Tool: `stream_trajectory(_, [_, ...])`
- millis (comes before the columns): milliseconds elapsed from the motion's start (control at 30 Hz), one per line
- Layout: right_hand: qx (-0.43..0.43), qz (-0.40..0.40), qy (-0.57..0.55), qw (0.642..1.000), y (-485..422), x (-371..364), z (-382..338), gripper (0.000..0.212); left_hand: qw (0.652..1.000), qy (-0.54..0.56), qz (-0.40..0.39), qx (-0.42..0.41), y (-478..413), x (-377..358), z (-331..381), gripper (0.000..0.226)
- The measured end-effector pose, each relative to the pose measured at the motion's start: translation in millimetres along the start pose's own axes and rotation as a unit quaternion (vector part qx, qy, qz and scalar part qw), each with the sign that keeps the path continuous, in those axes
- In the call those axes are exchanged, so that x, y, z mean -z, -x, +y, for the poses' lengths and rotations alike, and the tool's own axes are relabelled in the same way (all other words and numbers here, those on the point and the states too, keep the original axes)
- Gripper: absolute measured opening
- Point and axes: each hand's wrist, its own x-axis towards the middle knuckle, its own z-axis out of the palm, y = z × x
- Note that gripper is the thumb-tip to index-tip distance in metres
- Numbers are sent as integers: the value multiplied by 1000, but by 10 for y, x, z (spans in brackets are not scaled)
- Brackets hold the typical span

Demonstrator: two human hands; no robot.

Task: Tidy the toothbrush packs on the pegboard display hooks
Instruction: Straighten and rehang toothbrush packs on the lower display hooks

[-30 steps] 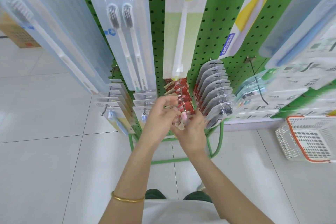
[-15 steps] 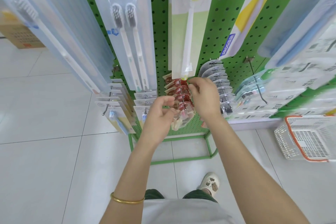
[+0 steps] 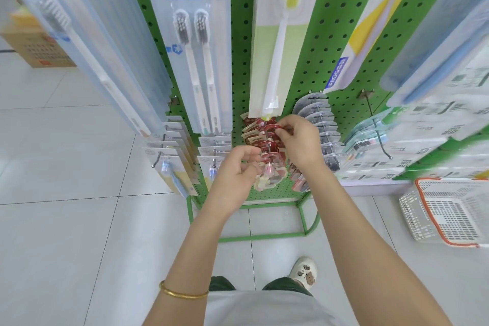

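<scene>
Down low on the green pegboard, strung along one hook as red toothbrush packs: lined up outward from the board toward the camera, hanging long axis down. Pinched at one red header near the back by the right hand, thumb against forefinger. Flanked at the front by the left hand, curled; cannot tell whether holding or only near. Hidden at the rear behind a tall white pack, blocked lower down by both hands.

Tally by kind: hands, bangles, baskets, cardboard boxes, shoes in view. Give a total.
Hands: 2, left hand and right hand, both at the red packs
Gold bangle: 1
White basket: 1
Cardboard box: 1
Shoe: 1
Total: 6
</scene>
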Motion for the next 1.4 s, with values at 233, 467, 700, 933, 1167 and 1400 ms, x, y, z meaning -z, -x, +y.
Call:
stream_trajectory(233, [-5, 53, 26, 998, 196, 70, 59, 11, 1000, 6, -1, -5, -4, -3, 12, 38])
stream_trajectory(467, [-27, 95, 39, 994, 460, 83, 143, 9, 1000, 10, -1, -11, 60, 6, 47, 28])
stream_trajectory(700, [-54, 133, 58, 988, 798, 146, 243, 11, 999, 22, 3, -32, 180, -31, -10, 25])
stream_trajectory(933, [-50, 123, 48, 990, 1093, 381, 315, 11, 998, 27, -31, -53, 310, -167, -81, 24])
stream_trajectory(1167, [-34, 20, -112, 993, 1184, 536, 74, 16, 992, -5, -119, -44, 455, -164, -80, 27])
stream_trajectory(1400, [-40, -1, -193, 980, 1147, 377, -69, 15, 987, 122, -98, -26, 584, -125, -69, 17])
